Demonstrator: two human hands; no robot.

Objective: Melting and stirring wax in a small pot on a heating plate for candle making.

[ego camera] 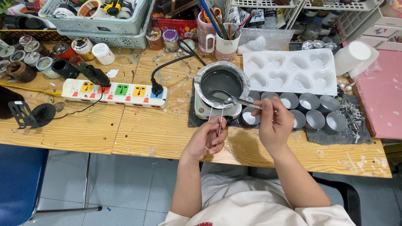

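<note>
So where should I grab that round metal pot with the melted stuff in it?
Probably by the thin wire handle that sticks out of the round metal pot toward the table's near edge. Come from the front, as the left hand does. The bowl sits on a small white heater and may be hot. The right hand holds a metal spoon.

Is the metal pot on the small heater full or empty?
Partly full. The pot holds a dark, glossy liquid below its rim, and the spoon held by the right hand dips into it.
</note>
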